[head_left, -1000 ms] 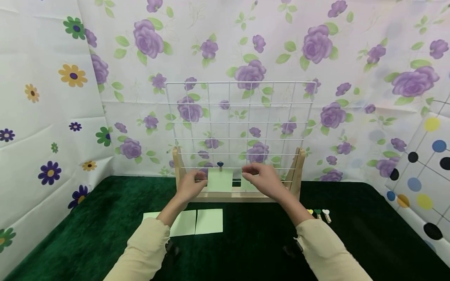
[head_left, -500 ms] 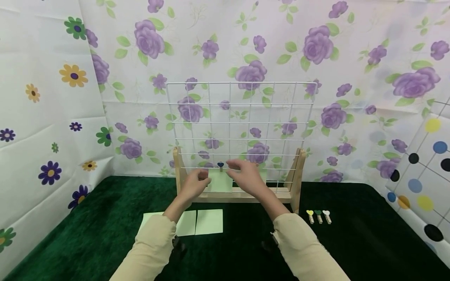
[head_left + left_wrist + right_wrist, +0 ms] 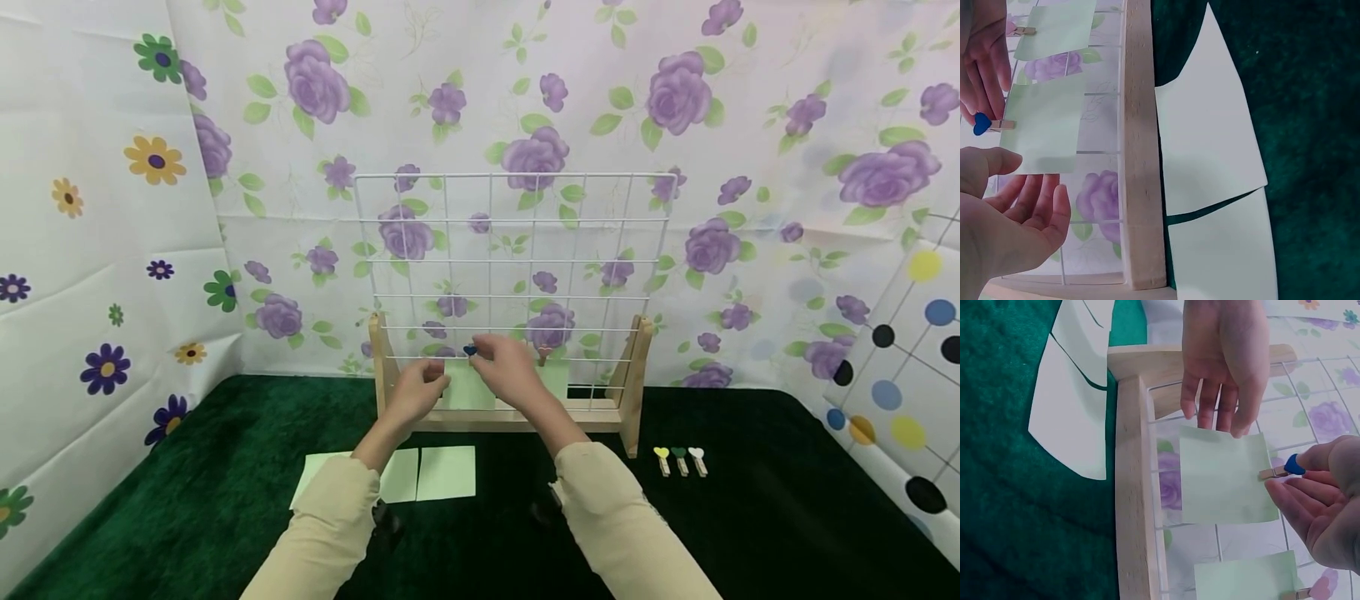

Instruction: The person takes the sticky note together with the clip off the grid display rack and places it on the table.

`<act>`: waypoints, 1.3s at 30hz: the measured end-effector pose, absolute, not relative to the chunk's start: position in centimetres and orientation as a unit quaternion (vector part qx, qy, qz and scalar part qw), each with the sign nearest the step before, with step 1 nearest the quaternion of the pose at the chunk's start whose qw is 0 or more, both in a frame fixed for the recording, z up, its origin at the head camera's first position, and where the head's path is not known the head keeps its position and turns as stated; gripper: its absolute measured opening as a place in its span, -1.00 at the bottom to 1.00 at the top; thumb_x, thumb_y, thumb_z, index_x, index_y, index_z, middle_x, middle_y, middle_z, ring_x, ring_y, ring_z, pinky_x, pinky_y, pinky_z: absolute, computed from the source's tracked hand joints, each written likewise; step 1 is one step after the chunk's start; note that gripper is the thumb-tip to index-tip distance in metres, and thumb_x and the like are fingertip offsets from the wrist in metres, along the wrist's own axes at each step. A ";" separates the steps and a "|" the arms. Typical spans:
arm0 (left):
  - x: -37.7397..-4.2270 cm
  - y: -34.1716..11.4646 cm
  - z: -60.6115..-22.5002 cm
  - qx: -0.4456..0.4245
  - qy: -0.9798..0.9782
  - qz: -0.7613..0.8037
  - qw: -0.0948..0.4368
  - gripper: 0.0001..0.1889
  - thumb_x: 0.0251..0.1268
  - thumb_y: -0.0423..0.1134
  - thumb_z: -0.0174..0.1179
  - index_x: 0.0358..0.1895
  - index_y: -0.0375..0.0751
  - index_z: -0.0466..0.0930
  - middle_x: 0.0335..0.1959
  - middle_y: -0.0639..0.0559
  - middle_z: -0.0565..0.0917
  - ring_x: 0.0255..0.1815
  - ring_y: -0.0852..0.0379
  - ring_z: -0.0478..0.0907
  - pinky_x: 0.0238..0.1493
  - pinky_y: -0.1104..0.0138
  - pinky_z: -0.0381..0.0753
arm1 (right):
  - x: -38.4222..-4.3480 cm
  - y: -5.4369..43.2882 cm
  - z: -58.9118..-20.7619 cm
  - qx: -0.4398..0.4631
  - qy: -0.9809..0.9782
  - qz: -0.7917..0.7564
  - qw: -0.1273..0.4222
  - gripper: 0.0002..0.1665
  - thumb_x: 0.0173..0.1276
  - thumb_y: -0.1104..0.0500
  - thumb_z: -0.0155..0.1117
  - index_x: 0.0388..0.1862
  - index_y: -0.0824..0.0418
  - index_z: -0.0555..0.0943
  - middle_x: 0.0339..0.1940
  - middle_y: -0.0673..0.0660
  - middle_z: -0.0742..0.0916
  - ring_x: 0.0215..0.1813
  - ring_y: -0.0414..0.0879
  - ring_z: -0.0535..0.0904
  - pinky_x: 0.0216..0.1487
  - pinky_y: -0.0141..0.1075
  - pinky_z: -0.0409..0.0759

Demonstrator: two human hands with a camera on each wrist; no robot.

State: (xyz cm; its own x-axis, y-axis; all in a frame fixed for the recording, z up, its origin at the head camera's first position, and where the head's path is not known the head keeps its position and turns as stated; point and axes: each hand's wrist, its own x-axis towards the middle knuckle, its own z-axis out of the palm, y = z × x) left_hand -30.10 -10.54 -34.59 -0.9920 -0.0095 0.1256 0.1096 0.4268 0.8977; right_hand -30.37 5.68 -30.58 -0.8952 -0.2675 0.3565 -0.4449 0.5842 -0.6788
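Notes (image 3: 468,392) are hanging, two clipped — three sheets (image 3: 447,473), three clips (image 3: 679,454) waiting; left hand (image 3: 408,393) is loosely bracketing one note, right hand (image 3: 515,372) the blue clip (image 3: 1295,465) — pinches unclear.

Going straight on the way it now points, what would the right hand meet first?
Most likely the blue clip on the note: the right hand has its thumb and fingers about it, though actual contact is unclear.

Matt paper notes (image 3: 1225,481), smooth wooden stand (image 3: 1130,500)
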 end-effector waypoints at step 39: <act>-30.5 -10.1 -35.1 -0.036 -0.854 -0.512 0.085 -0.75 0.35 -0.35 0.13 0.00 -0.45 0.54 -0.01 -0.29 0.59 0.05 -0.17 0.53 0.00 0.03 0.54 | -32.1 4.6 -31.5 0.177 -0.900 0.333 0.217 -0.81 0.24 0.19 0.41 -0.18 0.24 0.72 -0.30 0.07 0.77 -0.25 -0.09 0.67 -0.24 -0.27 0.60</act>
